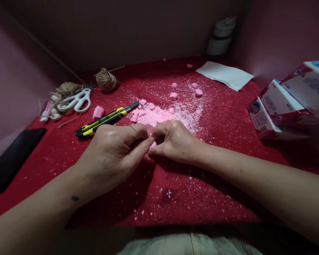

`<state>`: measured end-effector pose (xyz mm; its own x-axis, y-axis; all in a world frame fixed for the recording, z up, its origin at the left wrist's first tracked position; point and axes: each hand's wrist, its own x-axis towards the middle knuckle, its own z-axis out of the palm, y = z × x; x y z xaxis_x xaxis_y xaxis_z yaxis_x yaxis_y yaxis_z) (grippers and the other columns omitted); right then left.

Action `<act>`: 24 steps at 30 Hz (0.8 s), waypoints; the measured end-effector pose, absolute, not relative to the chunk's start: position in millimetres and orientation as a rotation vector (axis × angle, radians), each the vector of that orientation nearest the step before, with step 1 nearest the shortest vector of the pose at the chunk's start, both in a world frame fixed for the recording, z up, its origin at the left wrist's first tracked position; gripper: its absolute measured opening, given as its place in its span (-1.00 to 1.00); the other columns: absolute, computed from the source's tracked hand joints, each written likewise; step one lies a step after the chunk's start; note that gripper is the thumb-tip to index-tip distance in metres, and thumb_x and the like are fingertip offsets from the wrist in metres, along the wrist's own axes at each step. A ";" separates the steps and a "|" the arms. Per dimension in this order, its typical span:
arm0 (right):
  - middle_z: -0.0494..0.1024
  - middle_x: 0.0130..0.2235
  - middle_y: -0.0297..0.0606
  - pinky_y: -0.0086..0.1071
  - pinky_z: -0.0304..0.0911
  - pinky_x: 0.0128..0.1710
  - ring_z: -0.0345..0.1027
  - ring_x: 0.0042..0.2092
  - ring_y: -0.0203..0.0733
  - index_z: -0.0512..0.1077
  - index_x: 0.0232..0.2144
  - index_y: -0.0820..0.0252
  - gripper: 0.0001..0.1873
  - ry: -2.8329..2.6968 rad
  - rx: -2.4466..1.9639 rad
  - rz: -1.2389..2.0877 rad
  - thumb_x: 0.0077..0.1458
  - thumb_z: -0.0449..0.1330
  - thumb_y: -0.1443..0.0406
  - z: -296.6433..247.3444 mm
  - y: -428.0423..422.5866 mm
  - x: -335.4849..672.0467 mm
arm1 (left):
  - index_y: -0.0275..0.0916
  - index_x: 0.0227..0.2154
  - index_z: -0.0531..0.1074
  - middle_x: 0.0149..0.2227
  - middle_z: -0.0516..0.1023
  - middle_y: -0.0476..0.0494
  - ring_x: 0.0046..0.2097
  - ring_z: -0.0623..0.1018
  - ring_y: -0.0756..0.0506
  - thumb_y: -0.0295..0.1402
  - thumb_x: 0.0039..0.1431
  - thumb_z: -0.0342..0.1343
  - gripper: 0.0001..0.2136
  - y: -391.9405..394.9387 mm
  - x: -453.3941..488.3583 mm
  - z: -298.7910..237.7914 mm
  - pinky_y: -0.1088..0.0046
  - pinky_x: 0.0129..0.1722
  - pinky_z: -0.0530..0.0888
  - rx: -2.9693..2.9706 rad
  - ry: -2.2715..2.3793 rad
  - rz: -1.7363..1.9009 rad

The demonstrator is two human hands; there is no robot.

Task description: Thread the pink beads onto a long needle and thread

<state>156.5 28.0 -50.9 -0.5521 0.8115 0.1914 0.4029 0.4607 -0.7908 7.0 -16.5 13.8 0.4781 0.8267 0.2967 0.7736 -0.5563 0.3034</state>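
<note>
My left hand (pixel 114 148) and my right hand (pixel 175 140) meet low over the red cloth, fingertips almost touching. Between the thumb and fingers of my right hand is a small piece of pink soap (pixel 153 144), mostly covered. The left hand is closed in a pinch against the same spot; a thin dark line shows by its forefinger, too fine to name. Just beyond lie pink soap crumbs (pixel 159 115) and chunks. A yellow and black utility knife (pixel 103 122) rests left of them, blade out. Several rounded soap pieces (pixel 173 96) lie farther back.
White-handled scissors (pixel 78 101), a twine ball (pixel 106 79) and a pink soap block (pixel 98 112) lie at left, with a black phone-like slab (pixel 16 159) nearer. White paper (pixel 224 75) and a white-lidded container (pixel 221 37) are at back right. Soap boxes (pixel 279 102) stand right.
</note>
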 end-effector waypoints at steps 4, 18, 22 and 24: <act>0.35 -0.58 -0.38 -0.45 -0.03 -0.50 0.13 -0.51 -0.39 0.43 -0.58 0.25 -0.92 -2.160 -1.014 0.942 -0.15 0.16 0.34 -50.8 26.9 156.6 | -0.28 -0.63 0.35 -0.72 0.17 0.12 -0.67 0.15 0.13 -0.42 0.09 0.01 -0.79 -8.5 8.0 9.3 0.57 -0.63 0.13 2.609 1.486 0.664; 0.32 -0.61 -0.40 -0.45 -0.04 -0.52 0.10 -0.53 -0.40 0.41 -0.60 0.24 -0.92 -2.147 -1.003 0.939 -0.16 0.16 0.33 -52.1 27.1 156.7 | -0.27 -0.63 0.36 -0.72 0.19 0.11 -0.65 0.16 0.12 -0.39 0.09 0.01 -0.79 -6.0 7.0 8.4 0.58 -0.62 0.15 2.521 1.532 0.652; 0.30 -0.61 -0.40 -0.45 -0.04 -0.51 0.11 -0.54 -0.41 0.41 -0.60 0.24 -0.88 -2.132 -0.989 0.969 -0.11 0.14 0.32 -51.2 26.5 156.3 | -0.26 -0.61 0.38 -0.71 0.21 0.10 -0.63 0.19 0.10 -0.37 0.08 0.02 -0.81 0.8 -1.4 4.4 0.56 -0.60 0.16 2.470 1.658 0.695; 0.29 -0.62 -0.41 -0.45 -0.05 -0.52 0.10 -0.54 -0.41 0.40 -0.62 0.24 -0.87 -2.137 -0.999 0.966 -0.12 0.14 0.31 -50.8 26.6 156.2 | -0.26 -0.62 0.38 -0.72 0.21 0.10 -0.64 0.19 0.10 -0.36 0.07 0.02 -0.80 -1.2 -4.6 6.0 0.57 -0.62 0.14 2.438 1.675 0.652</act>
<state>156.2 26.6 -50.8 -0.5484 0.8127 0.1966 0.3891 0.4562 -0.8003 -4.6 -1.2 6.0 0.2982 0.9114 0.2837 0.8631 -0.3844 0.3277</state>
